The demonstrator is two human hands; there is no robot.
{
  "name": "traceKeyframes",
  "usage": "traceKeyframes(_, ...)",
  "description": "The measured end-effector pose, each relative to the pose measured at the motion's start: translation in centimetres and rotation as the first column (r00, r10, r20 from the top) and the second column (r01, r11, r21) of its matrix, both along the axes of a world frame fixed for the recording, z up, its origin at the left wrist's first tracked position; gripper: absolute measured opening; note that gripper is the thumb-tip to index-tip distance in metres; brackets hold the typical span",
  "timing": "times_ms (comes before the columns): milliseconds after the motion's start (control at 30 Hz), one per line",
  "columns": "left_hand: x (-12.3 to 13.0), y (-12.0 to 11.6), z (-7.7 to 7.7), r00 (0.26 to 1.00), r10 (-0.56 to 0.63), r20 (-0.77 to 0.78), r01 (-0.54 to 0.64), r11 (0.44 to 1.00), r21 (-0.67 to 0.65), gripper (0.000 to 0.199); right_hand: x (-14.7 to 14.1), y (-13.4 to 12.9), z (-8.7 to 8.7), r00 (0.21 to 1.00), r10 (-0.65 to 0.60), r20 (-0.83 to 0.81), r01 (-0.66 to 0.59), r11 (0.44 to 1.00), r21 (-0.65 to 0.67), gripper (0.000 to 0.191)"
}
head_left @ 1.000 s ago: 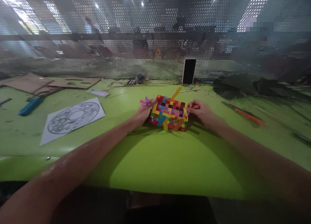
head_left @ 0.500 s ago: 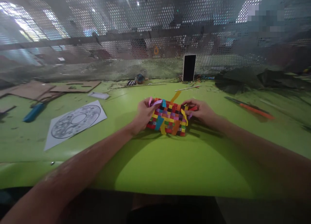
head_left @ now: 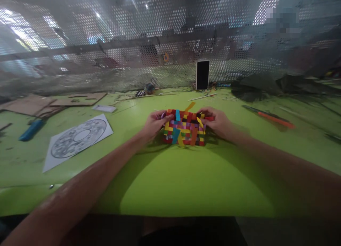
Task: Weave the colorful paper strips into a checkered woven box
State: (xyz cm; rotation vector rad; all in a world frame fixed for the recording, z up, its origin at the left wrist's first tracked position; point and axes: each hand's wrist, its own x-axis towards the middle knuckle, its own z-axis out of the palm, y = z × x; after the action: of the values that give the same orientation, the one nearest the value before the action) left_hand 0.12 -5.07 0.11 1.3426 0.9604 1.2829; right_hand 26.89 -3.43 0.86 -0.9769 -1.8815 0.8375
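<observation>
A small multicoloured woven piece (head_left: pixel 185 128) of flat strips stands just over the green table, its checkered face toward me. Loose strip ends in blue, yellow and orange hang down its front, and an orange strip end (head_left: pixel 190 106) sticks up from its top edge. My left hand (head_left: pixel 156 123) is closed on its left edge, thumb on the front. On the opposite edge, my right hand (head_left: pixel 215 122) grips the upper right corner, where a red strip end (head_left: pixel 209 118) shows by the fingers. The fingertips behind the piece are hidden.
A printed paper sheet (head_left: pixel 80 139), a blue-handled tool (head_left: pixel 31 129) and cardboard pieces (head_left: pixel 29 104) lie on the left of the green table (head_left: pixel 186 182). A phone-like device (head_left: pixel 203 74) leans against the perforated screen. To the right lies an orange-handled tool (head_left: pixel 275 119).
My left hand has shifted its hold at the left edge, and the pink strip there is now mostly out of sight. The woven piece sits straighter. The camera view has turned slightly.
</observation>
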Motion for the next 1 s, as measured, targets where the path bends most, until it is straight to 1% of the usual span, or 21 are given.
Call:
traceKeyframes(67,0.0,-0.3,0.8,0.998,0.007,-0.060,0.002,0.989,0.149,0.036,-0.1,-0.5,0.7,0.999,-0.053,-0.004,0.053,0.991,0.123,0.024)
traceKeyframes(100,-0.1,-0.5,1.2,0.994,0.050,-0.094,-0.022,0.960,0.278,0.032,-0.1,-0.8,1.2,0.996,-0.084,-0.007,0.084,0.976,0.203,0.022)
traceKeyframes(133,-0.1,-0.7,1.7,0.985,0.119,-0.125,-0.054,0.900,0.432,0.027,-0.2,-1.2,1.7,0.992,-0.126,0.002,0.118,0.940,0.321,0.021)
traceKeyframes(167,-0.2,-1.0,2.3,0.968,0.202,-0.147,-0.078,0.805,0.588,0.021,-0.2,-1.6,2.2,0.985,-0.170,0.001,0.152,0.880,0.449,0.019)
traceKeyframes(233,-0.4,-1.7,3.2,0.911,0.379,-0.165,-0.072,0.539,0.839,0.013,-0.4,-2.4,3.1,0.973,-0.229,-0.023,0.189,0.742,0.643,0.018)
traceKeyframes(300,-0.6,-2.3,3.8,0.845,0.516,-0.143,-0.020,0.297,0.955,0.021,-0.5,-2.9,3.5,0.968,-0.246,-0.057,0.206,0.640,0.741,0.015)
traceKeyframes(333,-0.7,-2.7,4.0,0.817,0.564,-0.120,-0.002,0.211,0.977,0.025,-0.6,-3.1,3.6,0.966,-0.249,-0.065,0.207,0.600,0.773,0.013)
traceKeyframes(367,-0.8,-2.9,4.0,0.795,0.599,-0.100,0.010,0.151,0.988,0.027,-0.6,-3.2,3.6,0.965,-0.255,-0.065,0.204,0.569,0.797,0.012)
traceKeyframes(400,-0.9,-3.2,4.0,0.775,0.626,-0.084,0.018,0.111,0.994,0.028,-0.6,-3.2,3.5,0.963,-0.264,-0.058,0.198,0.545,0.815,0.011)
traceKeyframes(433,-0.9,-3.4,3.9,0.756,0.649,-0.085,0.027,0.098,0.995,0.028,-0.5,-3.1,3.4,0.960,-0.274,-0.050,0.194,0.529,0.826,0.012)
traceKeyframes(467,-0.9,-3.5,3.7,0.738,0.668,-0.095,0.037,0.100,0.994,0.027,-0.5,-3.0,3.3,0.958,-0.282,-0.044,0.191,0.520,0.832,0.013)
traceKeyframes(500,-0.9,-3.5,3.6,0.722,0.682,-0.117,0.049,0.119,0.992,0.027,-0.3,-2.9,3.2,0.957,-0.289,-0.040,0.190,0.515,0.836,0.014)
traceKeyframes(567,-0.9,-3.1,3.1,0.701,0.693,-0.168,0.051,0.186,0.981,0.027,0.0,-2.5,3.1,0.951,-0.306,-0.049,0.206,0.504,0.839,0.014)
traceKeyframes(633,-0.9,-2.3,2.6,0.690,0.687,-0.229,0.026,0.293,0.956,0.031,0.3,-2.1,3.0,0.938,-0.343,-0.056,0.234,0.506,0.830,0.015)
traceKeyframes(700,-0.9,-1.3,1.9,0.688,0.658,-0.306,-0.027,0.444,0.896,0.038,0.7,-1.6,2.9,0.927,-0.371,-0.053,0.251,0.508,0.824,0.015)
traceKeyframes(767,-0.9,-0.4,1.2,0.714,0.605,-0.353,-0.134,0.612,0.779,0.045,1.0,-1.1,2.8,0.929,-0.367,-0.052,0.247,0.510,0.824,0.016)
traceKeyframes(800,-0.8,-0.1,0.9,0.733,0.588,-0.342,-0.214,0.677,0.705,0.043,1.2,-0.8,2.7,0.933,-0.357,-0.052,0.241,0.511,0.825,0.016)
traceKeyframes(833,-0.7,0.1,0.7,0.751,0.579,-0.317,-0.289,0.720,0.631,0.039,1.3,-0.6,2.6,0.936,-0.348,-0.052,0.235,0.508,0.828,0.018)
traceKeyframes(900,-0.3,-0.3,0.7,0.787,0.562,-0.255,-0.374,0.763,0.527,0.028,1.6,-0.2,2.6,0.937,-0.344,-0.062,0.234,0.488,0.841,0.020)
traceKeyframes(967,0.3,-1.4,1.2,0.846,0.483,-0.226,-0.331,0.808,0.487,0.021,1.8,0.1,2.6,0.932,-0.354,-0.080,0.246,0.454,0.857,0.020)
traceKeyframes(1000,0.7,-2.0,1.5,0.887,0.394,-0.239,-0.255,0.852,0.457,0.017,1.8,0.1,2.6,0.930,-0.356,-0.092,0.252,0.436,0.864,0.020)
